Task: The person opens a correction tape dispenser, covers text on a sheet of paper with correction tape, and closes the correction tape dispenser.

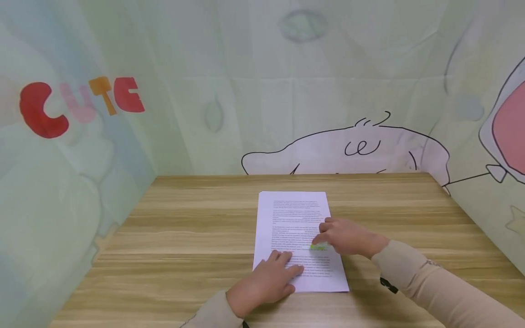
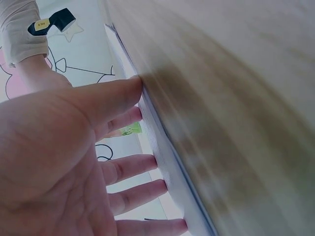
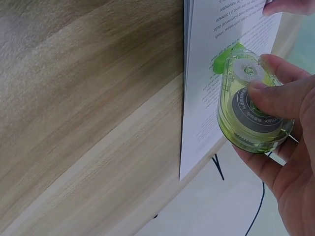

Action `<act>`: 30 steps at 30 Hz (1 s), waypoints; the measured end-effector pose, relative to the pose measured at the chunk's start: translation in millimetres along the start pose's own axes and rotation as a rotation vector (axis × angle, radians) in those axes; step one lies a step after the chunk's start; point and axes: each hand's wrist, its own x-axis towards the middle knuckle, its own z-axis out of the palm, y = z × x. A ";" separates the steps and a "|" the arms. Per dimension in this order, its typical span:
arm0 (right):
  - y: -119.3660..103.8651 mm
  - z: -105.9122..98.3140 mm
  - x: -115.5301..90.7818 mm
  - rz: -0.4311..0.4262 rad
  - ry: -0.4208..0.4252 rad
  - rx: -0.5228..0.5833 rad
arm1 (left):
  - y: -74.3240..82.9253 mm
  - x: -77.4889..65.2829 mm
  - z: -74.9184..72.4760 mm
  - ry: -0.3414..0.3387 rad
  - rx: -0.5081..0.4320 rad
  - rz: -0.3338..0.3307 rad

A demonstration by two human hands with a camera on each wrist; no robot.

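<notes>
A stack of printed white paper (image 1: 264, 228) lies on the wooden table. My left hand (image 1: 272, 275) rests on its lower left part, fingers spread and nearly straight; in the left wrist view the fingertips (image 2: 158, 186) press on the sheet. My right hand (image 1: 348, 234) grips a translucent green correction tape (image 3: 253, 110) between thumb and fingers, over the right side of the text. Inside its clear case show a white reel and a dark printed wheel. Its bright green tip end (image 3: 222, 63) points down at the printed lines, overlapping them in the right wrist view.
The wooden tabletop (image 1: 184, 237) extends around the paper on all sides. Behind and beside it hangs a pale printed curtain (image 1: 254, 91) with cartoon drawings and coloured letters. A black wrist device (image 1: 388, 285) sits at the right sleeve.
</notes>
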 end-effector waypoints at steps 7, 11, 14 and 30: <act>0.4 -1.2 -2.2 0.038 -0.035 0.022 | 0.2 -0.5 -0.5 -0.002 -0.009 -0.001; 0.8 -0.8 -3.6 0.039 -0.035 0.022 | 0.1 -1.1 -0.8 0.000 -0.009 0.001; 1.4 -0.5 -4.5 0.035 -0.028 0.016 | -0.2 -1.0 -0.7 0.003 -0.007 0.006; 3.4 -1.1 -8.1 0.057 -0.057 0.044 | -2.3 0.7 2.3 0.003 -0.024 0.019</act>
